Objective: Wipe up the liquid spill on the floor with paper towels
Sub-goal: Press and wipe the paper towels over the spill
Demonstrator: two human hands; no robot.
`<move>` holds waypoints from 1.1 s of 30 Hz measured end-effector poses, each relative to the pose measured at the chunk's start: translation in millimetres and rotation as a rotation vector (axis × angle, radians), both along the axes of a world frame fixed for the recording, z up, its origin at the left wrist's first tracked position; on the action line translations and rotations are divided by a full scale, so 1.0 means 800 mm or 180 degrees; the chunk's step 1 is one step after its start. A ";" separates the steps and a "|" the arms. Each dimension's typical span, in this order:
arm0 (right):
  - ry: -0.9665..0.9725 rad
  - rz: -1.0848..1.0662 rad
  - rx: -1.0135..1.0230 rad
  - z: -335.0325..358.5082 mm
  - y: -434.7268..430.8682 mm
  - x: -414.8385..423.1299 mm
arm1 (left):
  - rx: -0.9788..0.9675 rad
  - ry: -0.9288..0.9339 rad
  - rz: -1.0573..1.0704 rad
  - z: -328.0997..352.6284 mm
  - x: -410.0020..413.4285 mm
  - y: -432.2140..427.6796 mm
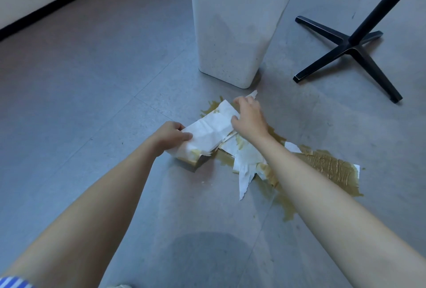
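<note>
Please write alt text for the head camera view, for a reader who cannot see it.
The left hand and right hand hold white paper towels over a yellow-brown spill on a grey floor. A white bin and black stand are behind.

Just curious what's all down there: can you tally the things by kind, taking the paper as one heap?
Hands: 2 (left hand, right hand)
White bin: 1
Black stand: 1
Paper towels, one heap: 1
Spill: 1
Total: 6
</note>
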State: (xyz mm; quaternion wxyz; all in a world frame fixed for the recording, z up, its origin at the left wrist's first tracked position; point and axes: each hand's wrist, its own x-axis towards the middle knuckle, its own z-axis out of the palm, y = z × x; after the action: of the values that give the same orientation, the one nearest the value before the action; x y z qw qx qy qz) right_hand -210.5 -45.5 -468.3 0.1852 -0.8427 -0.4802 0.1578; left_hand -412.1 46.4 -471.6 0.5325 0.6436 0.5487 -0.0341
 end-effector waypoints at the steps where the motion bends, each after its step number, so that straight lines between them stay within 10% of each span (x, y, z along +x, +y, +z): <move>1: -0.0092 0.0302 -0.0030 0.002 0.002 -0.007 | 0.0053 -0.0066 0.0000 0.000 0.001 -0.001; 12: 0.0253 0.2021 -0.0823 0.008 0.046 -0.046 | 0.1785 0.0097 -0.0895 0.014 0.018 -0.013; 33: 0.0253 0.0956 -0.0615 -0.002 0.040 -0.025 | 0.2963 0.0064 -0.1734 0.011 0.048 -0.036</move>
State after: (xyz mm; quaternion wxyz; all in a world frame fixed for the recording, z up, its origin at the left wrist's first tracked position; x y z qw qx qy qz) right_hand -230.4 -13.5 -470.2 0.0966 -0.7685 -0.5756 0.2622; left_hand -373.9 17.3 -462.4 0.1575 0.9302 0.3241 0.0697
